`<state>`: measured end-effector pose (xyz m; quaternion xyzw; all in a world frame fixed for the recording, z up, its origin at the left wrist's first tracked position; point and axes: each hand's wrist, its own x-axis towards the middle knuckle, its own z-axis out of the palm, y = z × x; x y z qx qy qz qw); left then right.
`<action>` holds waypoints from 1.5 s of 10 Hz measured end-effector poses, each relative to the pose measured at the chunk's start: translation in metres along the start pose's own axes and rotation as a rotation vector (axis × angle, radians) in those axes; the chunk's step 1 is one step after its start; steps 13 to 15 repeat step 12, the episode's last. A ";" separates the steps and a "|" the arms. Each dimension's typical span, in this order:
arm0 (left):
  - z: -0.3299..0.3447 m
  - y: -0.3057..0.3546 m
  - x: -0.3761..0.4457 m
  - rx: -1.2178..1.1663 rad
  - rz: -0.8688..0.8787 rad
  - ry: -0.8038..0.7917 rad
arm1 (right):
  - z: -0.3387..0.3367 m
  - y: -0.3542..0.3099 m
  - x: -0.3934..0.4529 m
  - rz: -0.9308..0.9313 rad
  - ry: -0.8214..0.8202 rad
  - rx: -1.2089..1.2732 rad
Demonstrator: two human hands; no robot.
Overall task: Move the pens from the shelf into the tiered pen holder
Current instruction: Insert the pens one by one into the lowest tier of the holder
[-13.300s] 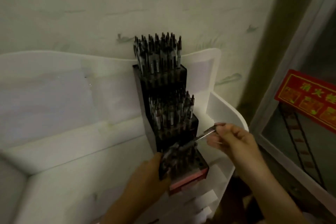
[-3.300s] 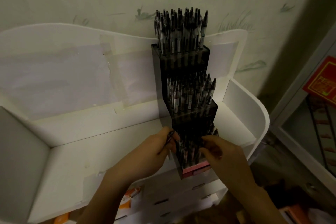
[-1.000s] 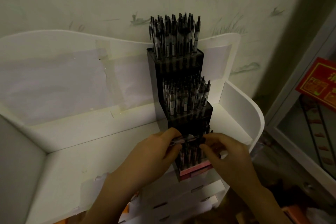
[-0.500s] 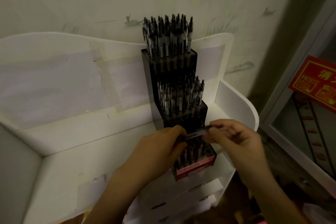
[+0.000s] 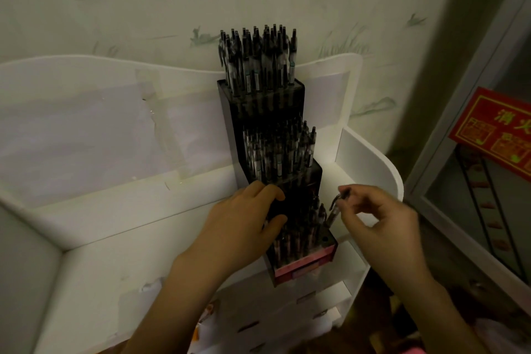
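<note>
Right hand: my right hand (image 5: 382, 218) pinches one pen (image 5: 334, 208) by its upper end between thumb and fingertips; the other fingers curl loosely.
Pen: it hangs tilted, tip down, over the right rear corner of the holder's lowest tier, just above the slots and, as far as I can judge, not yet seated.
Left hand: my left hand (image 5: 247, 224) wraps the left side of the holder (image 5: 304, 264), fingers curled round the front of the middle block and thumb lower down against the lowest tier, steadying it. I cannot tell whether any pens are tucked in the palm.
Top tier: packed with upright pens.
Middle tier: also packed, as far as the dim light shows.
Lowest tier: mostly filled; at least one open hole shows near the front right corner, beside where the pen hangs.
Shelf: the white shelf (image 5: 120, 261) on which the holder stands shows no loose pens on the parts I can see; what lies behind my arms is hidden.
Done: I judge the job nearly finished, with two tiers full and the third close to it.
Left: this pen must go into a slot, and then the few remaining holes on the right side, if there are pens for them.
Care: the free slots are crowded by neighbouring pens, so the tip needs to be lined up upright before I let go.
</note>
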<state>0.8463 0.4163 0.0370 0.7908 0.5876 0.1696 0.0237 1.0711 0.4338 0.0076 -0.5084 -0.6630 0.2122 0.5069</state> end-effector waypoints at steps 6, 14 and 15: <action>0.004 0.003 0.003 -0.036 0.002 0.009 | 0.043 0.053 -0.013 -0.017 -0.227 -0.103; 0.013 0.018 0.015 -0.029 -0.050 0.004 | 0.033 0.043 0.017 -0.337 -0.140 -0.412; 0.013 0.018 0.015 -0.029 -0.050 0.004 | 0.033 0.043 0.017 -0.337 -0.140 -0.412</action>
